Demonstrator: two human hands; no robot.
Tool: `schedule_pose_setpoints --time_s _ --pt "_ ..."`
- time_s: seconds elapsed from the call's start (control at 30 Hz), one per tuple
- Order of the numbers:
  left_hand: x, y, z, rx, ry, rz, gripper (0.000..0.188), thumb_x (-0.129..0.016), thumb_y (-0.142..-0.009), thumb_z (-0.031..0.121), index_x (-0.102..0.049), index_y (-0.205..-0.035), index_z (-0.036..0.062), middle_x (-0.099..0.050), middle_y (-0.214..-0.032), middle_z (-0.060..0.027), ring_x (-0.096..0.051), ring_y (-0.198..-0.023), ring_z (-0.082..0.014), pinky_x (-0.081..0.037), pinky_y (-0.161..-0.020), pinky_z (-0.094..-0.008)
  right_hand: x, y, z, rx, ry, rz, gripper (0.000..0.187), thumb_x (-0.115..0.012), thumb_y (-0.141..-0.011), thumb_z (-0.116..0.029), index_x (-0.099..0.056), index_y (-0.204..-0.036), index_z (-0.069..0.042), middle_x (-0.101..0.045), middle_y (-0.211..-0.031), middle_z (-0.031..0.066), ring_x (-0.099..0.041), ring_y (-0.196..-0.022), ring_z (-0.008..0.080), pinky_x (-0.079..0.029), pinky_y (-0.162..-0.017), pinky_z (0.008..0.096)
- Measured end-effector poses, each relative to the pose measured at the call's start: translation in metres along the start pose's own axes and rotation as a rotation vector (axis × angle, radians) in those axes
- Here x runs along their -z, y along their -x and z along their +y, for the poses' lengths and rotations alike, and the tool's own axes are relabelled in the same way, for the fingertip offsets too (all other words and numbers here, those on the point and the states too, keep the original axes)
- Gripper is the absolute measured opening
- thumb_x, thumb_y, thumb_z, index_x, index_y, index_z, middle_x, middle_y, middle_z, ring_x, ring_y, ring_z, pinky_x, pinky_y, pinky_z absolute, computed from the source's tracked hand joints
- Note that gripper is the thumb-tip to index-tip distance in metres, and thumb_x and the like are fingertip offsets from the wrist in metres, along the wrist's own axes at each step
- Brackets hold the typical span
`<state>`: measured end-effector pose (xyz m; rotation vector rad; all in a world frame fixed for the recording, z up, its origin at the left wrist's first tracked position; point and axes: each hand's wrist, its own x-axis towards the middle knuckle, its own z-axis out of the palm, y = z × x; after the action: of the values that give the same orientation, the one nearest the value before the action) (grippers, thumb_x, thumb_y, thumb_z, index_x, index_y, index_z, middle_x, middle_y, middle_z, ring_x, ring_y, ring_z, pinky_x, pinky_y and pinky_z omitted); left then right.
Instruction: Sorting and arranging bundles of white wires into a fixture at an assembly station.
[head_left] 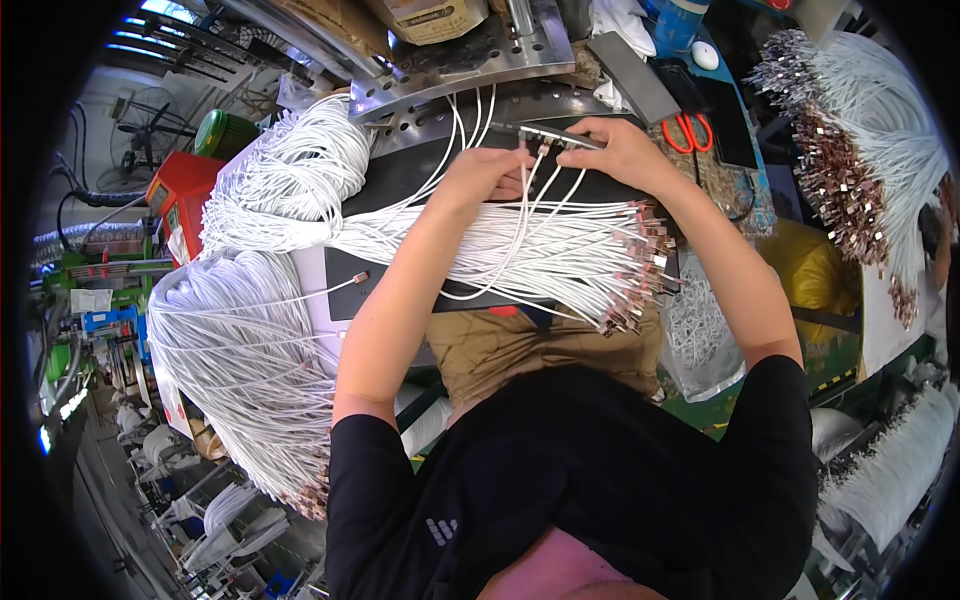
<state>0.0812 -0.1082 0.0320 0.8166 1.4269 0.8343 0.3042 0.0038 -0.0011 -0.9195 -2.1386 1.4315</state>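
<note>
My left hand [488, 176] is closed, its fingertips pinched around a white cable [521, 215] near its end. Across from it, my right hand [622, 155] grips the right end of a narrow dark strip [508, 127], with the thumb below and the fingers above. Several cable ends sit along this strip, and their white cords hang down from it between my hands. Below my hands lies a thick bundle of white cables [530, 245] with copper-coloured connectors [640, 268] at the right. The exact hold of the left fingertips is partly hidden.
A perforated metal fixture [465, 75] stands beyond my hands. Coiled white cables [290, 180] and a larger hanging bundle [235, 340] are at the left. Orange-handled scissors [687, 133] lie at the right, near a grey bar [634, 78]. A plastic bag [697, 335] sits below my right forearm.
</note>
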Motion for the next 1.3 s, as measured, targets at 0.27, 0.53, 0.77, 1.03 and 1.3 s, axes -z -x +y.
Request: schedule_pose_setpoints --time_s 0.27,0.53,0.77,1.03,1.3 --pt "0.023 -0.002 -0.006 0.005 0.013 -0.074 0.029 -0.062 -0.097 0.028 -0.074 -0.099 0.0014 -0.062 -0.075 0.0042 -0.054 -0.063 -0.0054 -0.043 -0.061 -0.0204 0.005 0.0 -0.008 -0.101 -0.043 -0.048 0.039 -0.078 -0.085 -0.022 -0.067 -0.114 0.002 -0.071 -0.1 0.007 -0.063 -0.089 0.0105 -0.049 -0.081 0.0263" --pt "0.015 0.005 -0.004 -0.037 -0.067 -0.051 0.026 -0.062 -0.096 0.026 -0.073 -0.093 0.0028 -0.061 -0.073 0.0039 -0.053 -0.062 -0.0065 -0.042 -0.06 -0.0206 0.003 0.004 -0.014 -0.095 -0.084 -0.067 0.037 -0.078 -0.085 -0.02 -0.067 -0.113 0.001 -0.071 -0.096 0.0046 -0.062 -0.085 0.0087 -0.048 -0.077 0.0244" --pt "0.01 0.003 -0.013 -0.106 -0.083 -0.006 0.026 -0.064 -0.095 0.027 -0.071 -0.087 0.0035 -0.061 -0.07 0.0028 -0.053 -0.06 -0.0064 -0.042 -0.059 -0.0209 0.004 0.008 -0.02 -0.09 -0.13 -0.113 0.034 -0.078 -0.085 -0.019 -0.066 -0.11 0.001 -0.07 -0.092 0.0033 -0.061 -0.081 0.0074 -0.048 -0.074 0.0237" --pt "0.003 0.013 -0.006 -0.125 -0.295 0.088 0.025 -0.065 -0.094 0.026 -0.072 -0.085 0.0045 -0.062 -0.067 0.0019 -0.058 -0.062 -0.0089 -0.046 -0.061 -0.0248 0.006 0.01 -0.041 -0.09 0.108 -0.168 0.03 -0.073 -0.088 -0.022 -0.066 -0.11 -0.001 -0.071 -0.091 0.0053 -0.064 -0.08 0.0115 -0.048 -0.074 0.0263" --pt "0.064 -0.045 0.014 -0.6 -0.305 0.605 0.035 -0.062 -0.096 0.033 -0.065 -0.108 0.0001 -0.069 -0.085 -0.0088 -0.06 -0.072 -0.0147 -0.049 -0.063 -0.0334 -0.017 -0.083 -0.052 0.594 0.712 0.625 0.029 -0.066 -0.092 -0.028 -0.068 -0.11 -0.006 -0.066 -0.099 0.0149 -0.06 -0.1 0.0336 -0.048 -0.087 0.0425"
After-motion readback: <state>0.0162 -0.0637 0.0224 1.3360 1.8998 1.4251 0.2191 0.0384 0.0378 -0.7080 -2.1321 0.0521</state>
